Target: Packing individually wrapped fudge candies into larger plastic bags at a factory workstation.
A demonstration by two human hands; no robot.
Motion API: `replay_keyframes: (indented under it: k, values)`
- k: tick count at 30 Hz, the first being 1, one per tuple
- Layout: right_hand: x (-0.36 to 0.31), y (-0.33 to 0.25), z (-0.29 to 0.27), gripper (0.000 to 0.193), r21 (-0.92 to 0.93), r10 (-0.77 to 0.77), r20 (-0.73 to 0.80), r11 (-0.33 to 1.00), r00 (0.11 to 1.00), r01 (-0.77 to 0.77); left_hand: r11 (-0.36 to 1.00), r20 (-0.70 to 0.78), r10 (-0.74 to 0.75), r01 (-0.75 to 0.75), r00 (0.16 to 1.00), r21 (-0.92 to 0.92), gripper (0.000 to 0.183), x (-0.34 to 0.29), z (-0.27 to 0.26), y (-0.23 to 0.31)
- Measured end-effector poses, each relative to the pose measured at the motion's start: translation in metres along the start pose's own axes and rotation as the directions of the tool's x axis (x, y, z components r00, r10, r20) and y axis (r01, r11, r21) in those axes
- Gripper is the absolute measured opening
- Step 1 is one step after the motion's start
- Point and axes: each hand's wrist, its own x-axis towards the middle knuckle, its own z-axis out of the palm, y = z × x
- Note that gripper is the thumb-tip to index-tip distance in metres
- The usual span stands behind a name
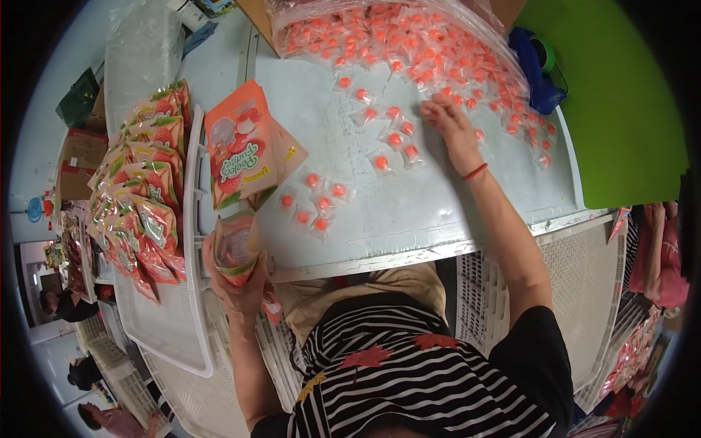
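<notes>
My left hand [239, 290] grips a red candy pouch [236, 241] at the table's near edge. The pouch stands with its mouth spread and its see-through inside showing. My right hand [457, 140], a red band at its wrist, reaches over the table with fingers stretched out and a little bent; I see nothing in them. Its fingertips are beside the edge of a heap of red candies [409, 44] in clear wrappers. Left of this hand lie several loose wrapped candies [395, 139]. A smaller group of candies [322, 204] sits closer to the pouch.
Flat printed pouches [244, 142] lie stacked on the table [409, 212]. Filled pouches [150, 182] stand in rows in a white plastic crate [168, 336] at the left. Blue and green tape rolls [537, 66] sit at the far right. Other people work at both sides.
</notes>
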Motion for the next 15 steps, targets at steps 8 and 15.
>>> replay_keyframes:
  k: [8,15]
  values:
    - [0.017,-0.018,0.037,0.049,-0.633,-0.436,0.377,0.523,0.817,0.571,0.997,0.005,-0.02,0.021,1.0,-0.07,0.079,0.01,0.007,0.007]
    - [-0.004,-0.003,0.093,0.043,-0.67,-0.344,0.56,0.347,0.754,0.656,0.997,-0.004,-0.042,0.041,0.999,-0.069,0.078,0.006,0.009,0.006]
